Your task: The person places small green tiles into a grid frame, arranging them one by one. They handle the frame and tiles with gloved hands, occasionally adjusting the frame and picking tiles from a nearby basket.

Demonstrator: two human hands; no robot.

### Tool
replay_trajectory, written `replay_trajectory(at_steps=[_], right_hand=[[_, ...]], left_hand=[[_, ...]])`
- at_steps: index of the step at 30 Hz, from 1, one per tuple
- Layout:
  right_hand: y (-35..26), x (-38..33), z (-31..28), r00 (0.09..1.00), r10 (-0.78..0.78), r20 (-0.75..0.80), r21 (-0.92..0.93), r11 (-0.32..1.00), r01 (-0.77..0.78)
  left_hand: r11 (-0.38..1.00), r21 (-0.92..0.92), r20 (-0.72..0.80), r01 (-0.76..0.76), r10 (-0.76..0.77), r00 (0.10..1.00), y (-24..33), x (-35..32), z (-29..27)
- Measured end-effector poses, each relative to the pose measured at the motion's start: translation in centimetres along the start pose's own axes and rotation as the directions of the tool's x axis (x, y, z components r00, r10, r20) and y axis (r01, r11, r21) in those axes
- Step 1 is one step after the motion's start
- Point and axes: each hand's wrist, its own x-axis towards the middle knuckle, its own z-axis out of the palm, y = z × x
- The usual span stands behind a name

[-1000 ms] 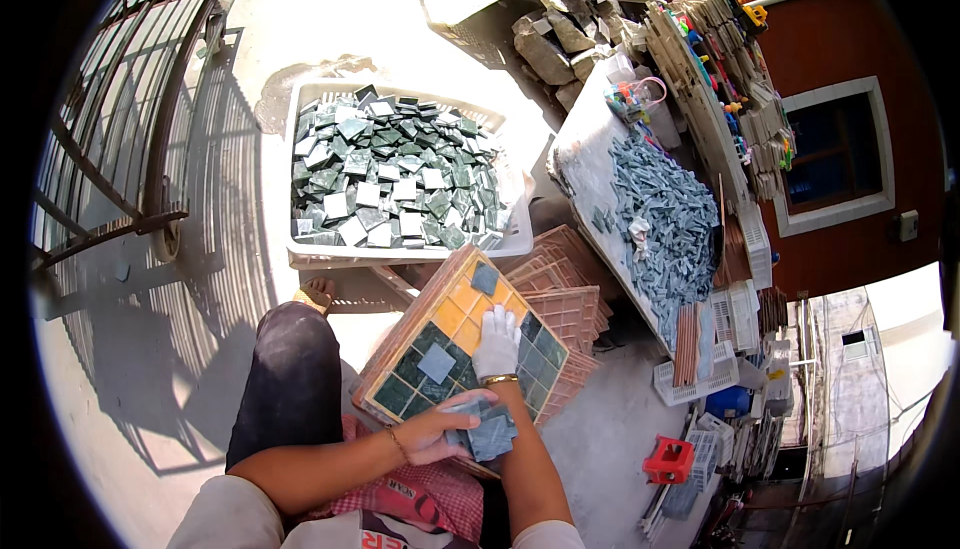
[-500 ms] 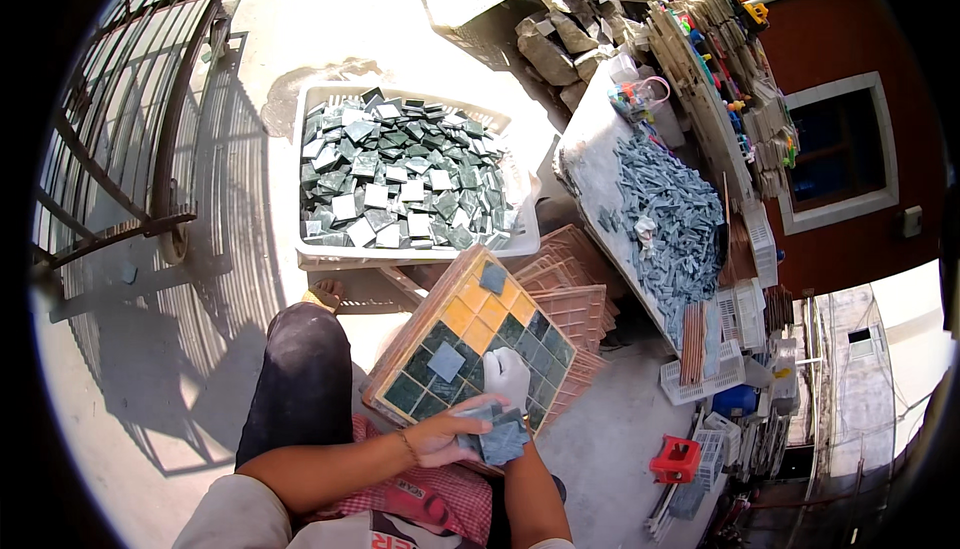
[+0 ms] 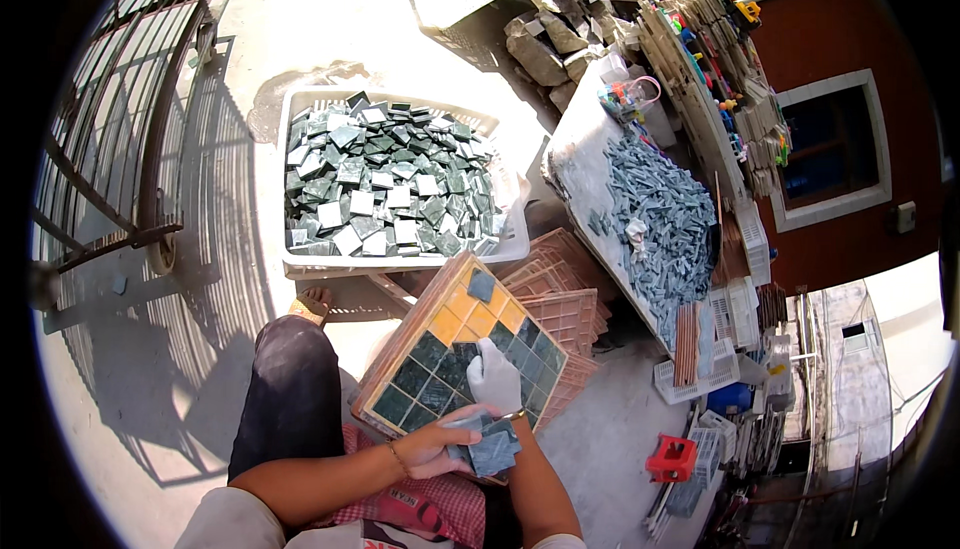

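Observation:
A square grid tray (image 3: 462, 351) rests tilted on my lap, many of its cells filled with dark green tiles and some yellow cells showing. My right hand (image 3: 494, 377), in a white glove, lies on the tray's lower right part, pressing on the tiles there. My left hand (image 3: 437, 446), bare with a bracelet on the wrist, holds a small stack of grey-green square tiles (image 3: 491, 445) just below the tray's near corner. The two hands are almost touching.
A white crate (image 3: 300, 267) full of dark green tiles stands ahead. Stacked brown grid trays (image 3: 568, 301) lie to the right. A slanted board (image 3: 585, 174) carries a heap of blue-grey chips. Metal railing (image 3: 120, 149) runs at left; small crates and a red box (image 3: 672, 457) at right.
My gloved right hand has slid down the tray toward me, from its middle to its lower right part. The left hand keeps its tile stack in about the same place.

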Motion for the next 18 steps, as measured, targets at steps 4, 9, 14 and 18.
replay_trajectory(at_steps=[4,9,14,18], right_hand=[[4.9,4.0,-2.0,0.970,0.242,0.022,0.336,0.912,-0.235],[11.3,7.6,-2.1,0.997,0.077,-0.027,0.155,0.985,-0.072],[11.8,9.6,-1.1,1.000,-0.029,-0.010,0.064,0.998,0.030],[10.8,8.7,-0.2,0.997,0.024,-0.078,-0.009,1.000,-0.025]], left_hand=[[1.000,-0.015,0.001,-0.022,0.022,1.000,0.1,0.1,-0.4],[0.999,-0.046,-0.022,-0.020,0.019,1.000,0.2,0.7,-0.7],[0.998,-0.056,-0.057,-0.025,0.021,0.998,-0.1,1.1,-1.6],[0.998,-0.056,-0.091,-0.010,0.005,0.996,0.0,1.0,-1.6]])
